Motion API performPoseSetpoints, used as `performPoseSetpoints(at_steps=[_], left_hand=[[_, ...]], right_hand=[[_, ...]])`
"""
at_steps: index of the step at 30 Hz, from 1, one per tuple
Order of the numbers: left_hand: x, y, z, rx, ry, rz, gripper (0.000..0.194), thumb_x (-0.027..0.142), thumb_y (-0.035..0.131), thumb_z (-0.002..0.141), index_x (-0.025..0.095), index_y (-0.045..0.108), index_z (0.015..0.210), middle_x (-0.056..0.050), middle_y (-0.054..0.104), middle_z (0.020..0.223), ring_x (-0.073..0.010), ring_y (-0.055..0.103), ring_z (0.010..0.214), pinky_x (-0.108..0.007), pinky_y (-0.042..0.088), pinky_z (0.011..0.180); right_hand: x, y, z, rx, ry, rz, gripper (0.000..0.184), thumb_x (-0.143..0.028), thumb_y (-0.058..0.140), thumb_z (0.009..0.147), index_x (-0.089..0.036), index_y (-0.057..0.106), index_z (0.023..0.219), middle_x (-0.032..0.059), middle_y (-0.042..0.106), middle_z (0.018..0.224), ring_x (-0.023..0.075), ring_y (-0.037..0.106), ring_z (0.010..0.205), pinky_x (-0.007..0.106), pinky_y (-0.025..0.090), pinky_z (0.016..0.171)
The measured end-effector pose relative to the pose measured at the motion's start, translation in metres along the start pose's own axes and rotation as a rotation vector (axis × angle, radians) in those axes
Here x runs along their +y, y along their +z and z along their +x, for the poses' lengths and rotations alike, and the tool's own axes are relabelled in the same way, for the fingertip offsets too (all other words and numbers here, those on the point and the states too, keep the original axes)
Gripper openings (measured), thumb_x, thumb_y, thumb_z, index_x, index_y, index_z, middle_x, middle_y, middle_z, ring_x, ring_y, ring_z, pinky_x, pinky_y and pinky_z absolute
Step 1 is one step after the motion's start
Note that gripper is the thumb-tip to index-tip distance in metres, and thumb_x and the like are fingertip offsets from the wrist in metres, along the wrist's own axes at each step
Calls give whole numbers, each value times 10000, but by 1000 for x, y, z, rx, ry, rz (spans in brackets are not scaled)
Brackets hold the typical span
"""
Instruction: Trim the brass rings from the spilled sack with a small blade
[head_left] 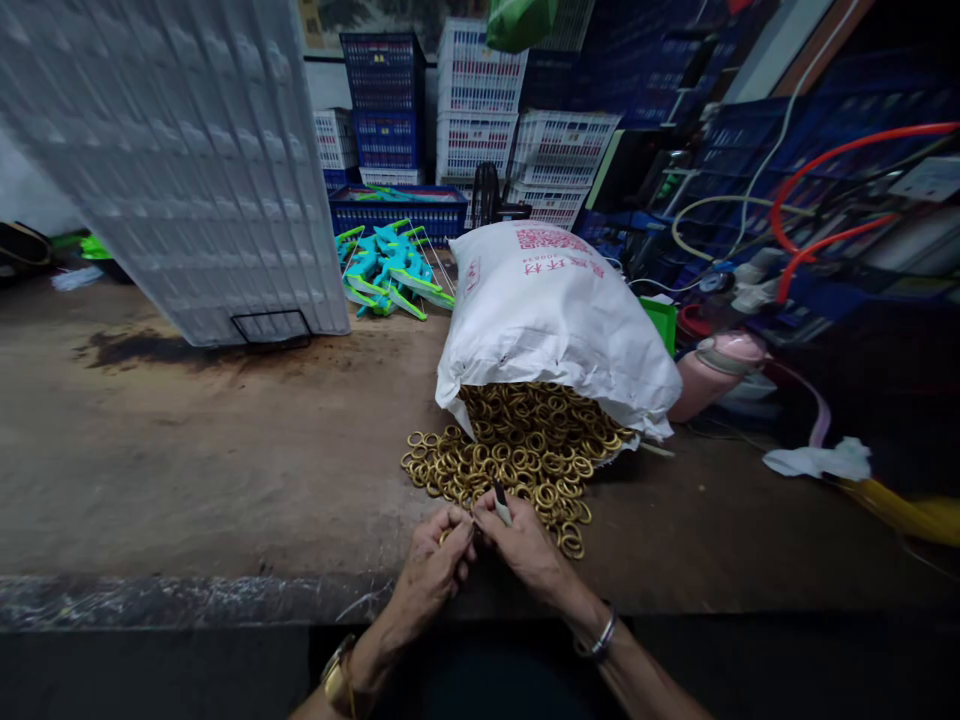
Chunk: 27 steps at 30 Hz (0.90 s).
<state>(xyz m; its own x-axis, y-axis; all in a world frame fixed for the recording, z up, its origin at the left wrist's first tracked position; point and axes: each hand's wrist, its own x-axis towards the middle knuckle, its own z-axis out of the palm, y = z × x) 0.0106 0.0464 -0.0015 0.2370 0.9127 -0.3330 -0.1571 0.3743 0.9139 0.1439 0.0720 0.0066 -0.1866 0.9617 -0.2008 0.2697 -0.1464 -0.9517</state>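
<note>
A pile of brass-coloured rings spills from the mouth of a white woven sack onto the table. At the pile's near edge, my left hand is closed with its fingers pinched around a brass-coloured ring, mostly hidden by them. Close beside it, my right hand is closed around a small slim tool with a dark end and a pale body; its exact kind is unclear. The two hands' fingertips nearly meet, and whatever lies between them is too small to make out.
A tall stack of translucent ribbed trays stands at left on the brown table. Behind are turquoise and green plastic toy bows and stacked crates. A pink bottle, red hoses and a crumpled white cloth are at right.
</note>
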Motion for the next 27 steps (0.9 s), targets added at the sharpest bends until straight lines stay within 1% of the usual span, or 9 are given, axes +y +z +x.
performPoseSetpoints(at_steps=[5, 10, 13, 15, 17, 20, 23, 25, 27], left_hand=[[-5, -1, -3, -27, -37, -86, 313, 479, 553, 732, 173, 487, 738, 63, 457, 536, -29, 352, 382, -133, 225, 348], [-3, -2, -4, -57, -107, -371, 256, 408, 578, 745, 180, 470, 787, 62, 468, 575, -23, 354, 390, -128, 207, 353], [1, -3, -3, -85, -130, -509, 248, 371, 610, 727, 172, 475, 787, 58, 461, 587, -24, 360, 397, -131, 207, 346], [2, -2, -2, -98, -151, -548, 252, 364, 621, 717, 167, 480, 787, 58, 452, 583, -24, 358, 395, -132, 200, 343], [1, -1, -2, -90, -150, -507, 256, 377, 611, 721, 166, 488, 797, 59, 450, 581, -24, 353, 389, -134, 191, 342], [-3, 1, -2, 55, -61, -275, 245, 397, 576, 744, 171, 504, 805, 61, 463, 548, -36, 346, 376, -147, 207, 344], [-7, 1, -3, 246, 169, -52, 183, 309, 585, 749, 178, 564, 874, 38, 530, 573, -77, 442, 461, -175, 350, 448], [-8, 0, -5, 237, 304, -5, 181, 219, 607, 727, 176, 623, 902, -15, 608, 705, -126, 538, 638, -212, 422, 631], [-7, -2, -6, 153, 335, -8, 185, 159, 621, 703, 174, 667, 881, -60, 641, 838, -174, 563, 796, -247, 406, 779]], right_hand=[[-1, -1, -2, -26, -14, -7, 214, -362, 471, 773, -181, 496, 660, -56, 429, 520, 86, 382, 502, 210, 328, 511], [4, -2, -2, -16, -46, -36, 246, -376, 430, 806, -181, 503, 675, -59, 406, 511, 85, 364, 484, 210, 319, 499], [5, -1, -4, 4, -113, -111, 240, -375, 429, 815, -179, 538, 728, -38, 467, 588, 94, 405, 549, 215, 344, 551], [5, 0, -5, 4, -165, -142, 237, -368, 427, 818, -179, 539, 729, -25, 502, 645, 101, 431, 605, 220, 359, 600], [8, 2, -4, 2, -174, -134, 238, -364, 430, 811, -178, 518, 692, -25, 501, 641, 103, 435, 616, 224, 364, 618], [11, 4, -1, 1, -101, -66, 244, -372, 454, 781, -178, 481, 636, -37, 462, 584, 93, 412, 568, 215, 358, 568], [9, 4, 0, -45, 68, 72, 246, -389, 455, 761, -190, 426, 621, -64, 411, 527, 57, 322, 435, 186, 279, 423], [3, 3, -2, -85, 206, 198, 232, -404, 452, 751, -205, 390, 650, -84, 400, 514, 35, 240, 359, 174, 192, 351], [-3, 2, -6, -112, 306, 306, 236, -423, 469, 731, -214, 374, 681, -96, 407, 519, 23, 203, 327, 163, 145, 325]])
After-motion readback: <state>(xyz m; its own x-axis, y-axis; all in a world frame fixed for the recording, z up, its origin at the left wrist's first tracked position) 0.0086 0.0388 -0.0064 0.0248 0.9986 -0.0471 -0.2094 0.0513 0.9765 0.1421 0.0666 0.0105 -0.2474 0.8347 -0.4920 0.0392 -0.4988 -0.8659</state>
